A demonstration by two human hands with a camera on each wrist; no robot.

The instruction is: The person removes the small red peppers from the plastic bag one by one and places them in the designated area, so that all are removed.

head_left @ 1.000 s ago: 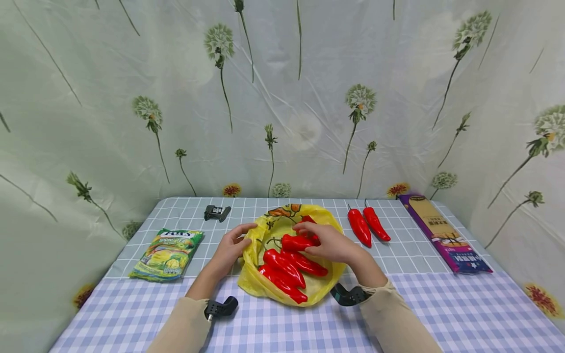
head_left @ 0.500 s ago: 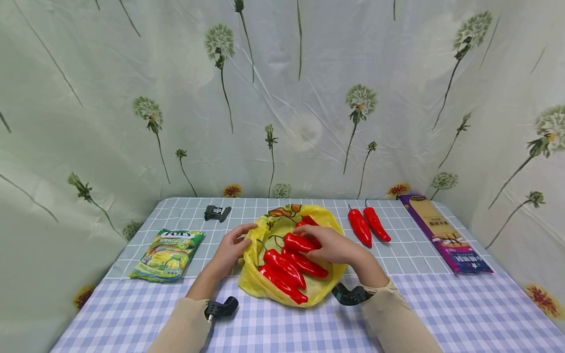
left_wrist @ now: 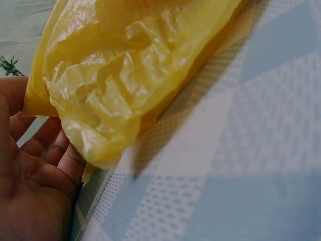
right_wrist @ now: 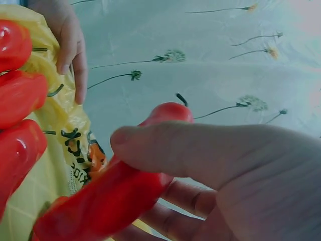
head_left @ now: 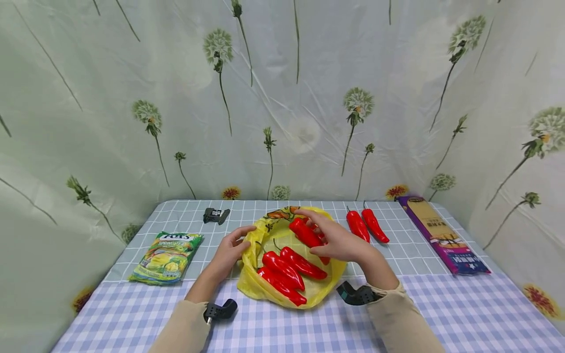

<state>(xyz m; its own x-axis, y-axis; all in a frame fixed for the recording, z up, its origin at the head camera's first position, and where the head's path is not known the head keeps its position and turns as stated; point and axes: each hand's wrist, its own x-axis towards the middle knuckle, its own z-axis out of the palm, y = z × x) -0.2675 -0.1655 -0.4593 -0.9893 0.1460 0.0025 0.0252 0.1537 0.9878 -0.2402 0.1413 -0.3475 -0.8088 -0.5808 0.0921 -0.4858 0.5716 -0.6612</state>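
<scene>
A yellow plastic bag (head_left: 251, 290) with a wide mouth lies on the table, several glossy red peppers (head_left: 282, 268) inside it. At its left rim my left hand (head_left: 230, 250) holds the plastic; in the left wrist view, thumb and fingers lie on either side of the crinkled bag edge (left_wrist: 115, 80). My right hand (head_left: 340, 241) is over the bag's right half and grips a red pepper (head_left: 305, 232). The right wrist view shows the thumb across this pepper (right_wrist: 108, 203) and the fingers beneath, its dark stem pointing away from the palm.
Two more red peppers (head_left: 374, 225) lie behind the bag to the right. A purple and gold packet (head_left: 443, 235) is at the far right, a green FOX'S candy bag (head_left: 167, 257) at the left. A small black device (head_left: 216, 215) sits at the back.
My right hand has shifted up and slightly right with its pepper, which has turned from nearly level to slanted and come away from the peppers beside it. My left hand stays at the rim.
</scene>
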